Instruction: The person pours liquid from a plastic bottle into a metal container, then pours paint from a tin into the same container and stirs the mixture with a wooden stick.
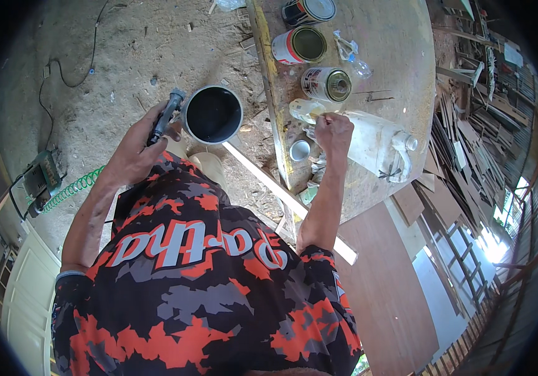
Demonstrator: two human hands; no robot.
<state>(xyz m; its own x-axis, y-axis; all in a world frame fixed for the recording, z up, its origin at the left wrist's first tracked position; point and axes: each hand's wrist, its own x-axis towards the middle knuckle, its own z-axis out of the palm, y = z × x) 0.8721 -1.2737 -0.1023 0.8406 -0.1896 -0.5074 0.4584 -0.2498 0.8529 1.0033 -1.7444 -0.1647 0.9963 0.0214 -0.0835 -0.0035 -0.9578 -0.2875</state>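
Observation:
My left hand (142, 145) is closed around the grey handle of a spray gun (167, 116). The gun's open round cup (219, 141) faces up, dark inside. Over the table, the fingers of my right hand (334, 135) are pinched together at a yellowish see-through plastic container (305, 110). Whether they grip its rim or a thin thing inside is hidden. Just beyond it stands an open paint can (319, 84) with a stained rim. A small white cup (300, 150) is close by on the near side. A whitish plastic jug (375, 147) lies to the right of the hand.
The worn wooden table (400, 69) also bears a red and white can (297, 45), a dark can (306, 11) and a clear plastic bottle (360, 67). A pale wooden strip (269, 182) slants beside me. Left are a green coiled hose (75, 188) and a dark green machine (43, 178).

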